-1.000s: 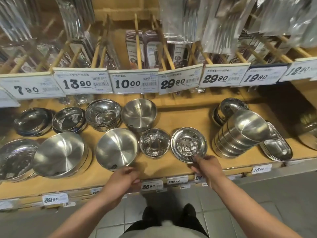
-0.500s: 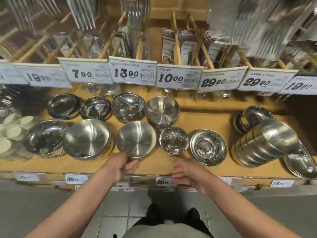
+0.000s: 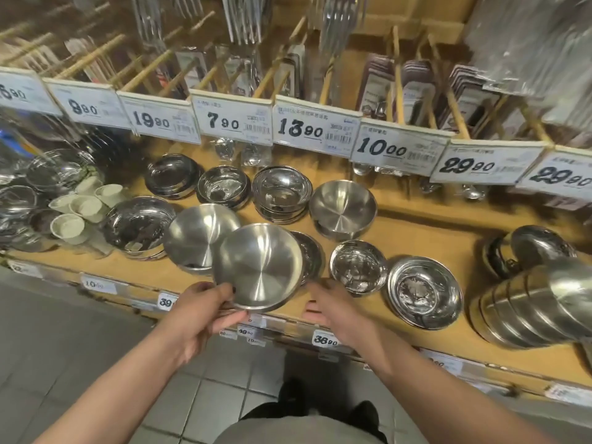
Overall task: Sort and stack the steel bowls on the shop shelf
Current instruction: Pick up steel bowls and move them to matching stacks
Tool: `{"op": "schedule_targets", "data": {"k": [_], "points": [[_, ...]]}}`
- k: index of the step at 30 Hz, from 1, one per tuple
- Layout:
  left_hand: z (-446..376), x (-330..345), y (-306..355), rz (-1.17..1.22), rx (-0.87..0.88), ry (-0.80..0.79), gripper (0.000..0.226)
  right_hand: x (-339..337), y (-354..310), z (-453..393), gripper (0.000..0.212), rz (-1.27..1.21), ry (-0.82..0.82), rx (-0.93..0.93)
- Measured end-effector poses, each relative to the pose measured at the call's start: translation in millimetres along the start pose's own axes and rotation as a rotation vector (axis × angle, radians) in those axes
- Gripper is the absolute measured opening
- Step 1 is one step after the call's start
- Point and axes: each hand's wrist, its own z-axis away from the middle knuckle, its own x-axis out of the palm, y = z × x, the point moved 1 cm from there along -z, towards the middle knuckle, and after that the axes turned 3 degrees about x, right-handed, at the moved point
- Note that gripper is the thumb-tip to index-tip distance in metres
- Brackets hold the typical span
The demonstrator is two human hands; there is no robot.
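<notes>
— Hands? 
— Left hand (image 3: pixel 205 307) pinches the brushed bowl's (image 3: pixel 259 267) near rim, tilted above the shelf (image 3: pixel 432 248) front; right hand (image 3: pixel 333 304) hovers beside it, fingers loose, holding nothing. 
— Smaller ones? 
— Small shiny bowl (image 3: pixel 358 267) sits just right.

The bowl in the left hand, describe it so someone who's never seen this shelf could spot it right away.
Start at the wooden shelf under the price tags, and find the 13.90 tag. Straight below it, at the front edge, the left hand grips a brushed steel bowl by its near rim. Unlike its neighbours, it is tilted up off the shelf, overlapping the matching bowl to its left.
</notes>
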Motion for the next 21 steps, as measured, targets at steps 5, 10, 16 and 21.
{"op": "schedule_targets", "data": {"k": [5, 10, 16, 21], "points": [[19.4, -27.4, -13.3, -0.011, 0.001, 0.058, 0.021, 32.9, -4.6, -20.6, 0.036, -0.127, 0.103, 0.024], [28.8, -41.7, -29.0, -0.043, -0.023, 0.068, 0.022, 34.1, -1.4, -29.3, 0.031, -0.093, 0.209, -0.001], [34.2, -43.1, -41.6, -0.096, -0.023, 0.018, 0.025, 14.9, -12.1, -9.4, 0.057, 0.019, 0.214, -0.045], [29.6, -40.5, -42.3, -0.110, -0.038, -0.026, 0.032, -15.8, -29.3, 17.4, 0.052, 0.002, 0.174, -0.143]]}}
